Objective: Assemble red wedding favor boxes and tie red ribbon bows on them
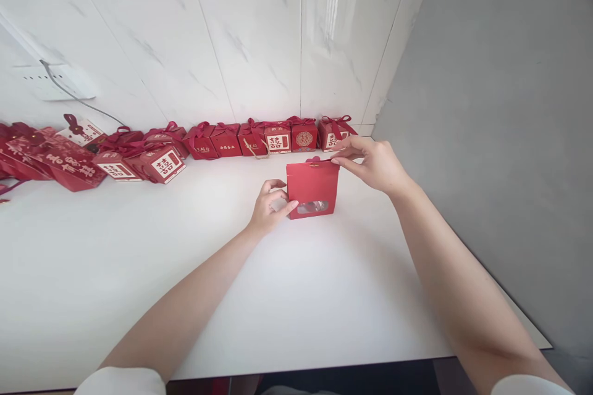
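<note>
A flat red box with a small clear window (312, 189) stands upright on the white table (185, 271), in the middle. My left hand (269, 206) has curled fingers pressed against the box's lower left corner. My right hand (370, 163) pinches the box's top right edge between thumb and fingers. A small red clasp shows at the box's top.
A row of several red gift boxes with ribbons (278, 137) lines the tiled wall behind. More red boxes and flat red bags (60, 160) lie piled at the left. A white wall socket with a cable (60, 83) is at upper left. A grey wall (500, 136) borders the table's right edge.
</note>
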Available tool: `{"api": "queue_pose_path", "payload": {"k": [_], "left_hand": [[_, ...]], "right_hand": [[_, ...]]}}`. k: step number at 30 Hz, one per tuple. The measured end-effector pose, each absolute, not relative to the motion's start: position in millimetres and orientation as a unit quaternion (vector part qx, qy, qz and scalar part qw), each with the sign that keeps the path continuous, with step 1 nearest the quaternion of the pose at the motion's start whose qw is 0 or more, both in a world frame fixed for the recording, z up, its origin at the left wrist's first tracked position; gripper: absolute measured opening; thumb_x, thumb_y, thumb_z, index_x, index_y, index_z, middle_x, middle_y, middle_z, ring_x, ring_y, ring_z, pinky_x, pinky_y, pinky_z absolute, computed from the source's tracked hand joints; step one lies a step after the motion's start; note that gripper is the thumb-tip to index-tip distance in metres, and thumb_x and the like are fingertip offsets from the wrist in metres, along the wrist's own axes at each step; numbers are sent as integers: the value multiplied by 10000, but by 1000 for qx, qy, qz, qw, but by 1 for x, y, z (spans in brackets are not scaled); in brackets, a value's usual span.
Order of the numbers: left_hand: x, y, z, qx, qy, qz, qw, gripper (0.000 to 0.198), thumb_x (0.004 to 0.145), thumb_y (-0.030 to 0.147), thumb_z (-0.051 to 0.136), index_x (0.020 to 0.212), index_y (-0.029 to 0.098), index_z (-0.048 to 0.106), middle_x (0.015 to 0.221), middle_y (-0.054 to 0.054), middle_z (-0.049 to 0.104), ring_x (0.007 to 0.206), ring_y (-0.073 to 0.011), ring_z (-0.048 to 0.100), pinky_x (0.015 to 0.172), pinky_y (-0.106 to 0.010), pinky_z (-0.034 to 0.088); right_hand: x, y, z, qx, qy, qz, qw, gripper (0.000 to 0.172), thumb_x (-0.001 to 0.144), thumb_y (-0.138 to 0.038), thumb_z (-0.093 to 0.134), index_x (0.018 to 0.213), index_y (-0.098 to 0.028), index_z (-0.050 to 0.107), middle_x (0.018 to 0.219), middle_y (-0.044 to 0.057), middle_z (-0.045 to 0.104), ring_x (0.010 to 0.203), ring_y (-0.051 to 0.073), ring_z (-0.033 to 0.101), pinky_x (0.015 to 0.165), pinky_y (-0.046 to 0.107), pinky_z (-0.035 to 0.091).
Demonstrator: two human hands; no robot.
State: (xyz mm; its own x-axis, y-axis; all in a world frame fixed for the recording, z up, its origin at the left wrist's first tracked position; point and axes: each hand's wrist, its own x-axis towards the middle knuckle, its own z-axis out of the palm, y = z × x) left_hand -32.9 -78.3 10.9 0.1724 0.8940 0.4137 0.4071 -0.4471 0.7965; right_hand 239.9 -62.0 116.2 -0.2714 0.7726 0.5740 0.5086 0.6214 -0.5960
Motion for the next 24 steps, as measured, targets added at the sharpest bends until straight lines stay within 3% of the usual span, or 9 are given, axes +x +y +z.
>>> {"api": "queue_pose_path", "payload": {"k": [3, 7, 13, 24], "left_hand": [[-32, -78, 9, 718, 415, 484, 278, 310, 753, 405, 771, 904, 212, 580, 1423, -98, 472, 1352, -283, 456, 1096, -481, 423], [-31, -74, 3, 673, 428, 476, 370, 689, 763, 389, 775, 1322, 279, 387, 1327, -105, 593, 1239, -251, 582, 1017, -493, 491], [-31, -73, 4, 688, 449, 440, 363, 528, 792, 405, 748, 1251, 261, 530, 1337, -82, 605, 1260, -254, 566, 1004, -442, 511], [-33, -73, 8, 676, 429, 451, 396, 450, 889, 448, 631, 1276, 236, 542, 1351, -97, 597, 1223, -260, 592, 940, -387, 549]], "right_hand": [[240, -60, 115, -413, -776, 190, 438, 196, 867, -352, 688, 1015, -244, 758, 1027, 34, 768, 947, 246, 736, 890, 412, 587], [243, -52, 110, -411, -721, 338, 444, 226, 783, -400, 770, 916, -219, 783, 970, 54, 783, 986, 262, 730, 927, 427, 579], [246, -40, 101, -387, -674, 444, 446, 343, 640, -466, 866, 861, -215, 788, 943, 67, 782, 974, 265, 726, 956, 467, 548], [246, -39, 99, -355, -696, 434, 448, 310, 737, -487, 804, 864, -206, 767, 958, 60, 766, 949, 250, 703, 926, 434, 534]]}}
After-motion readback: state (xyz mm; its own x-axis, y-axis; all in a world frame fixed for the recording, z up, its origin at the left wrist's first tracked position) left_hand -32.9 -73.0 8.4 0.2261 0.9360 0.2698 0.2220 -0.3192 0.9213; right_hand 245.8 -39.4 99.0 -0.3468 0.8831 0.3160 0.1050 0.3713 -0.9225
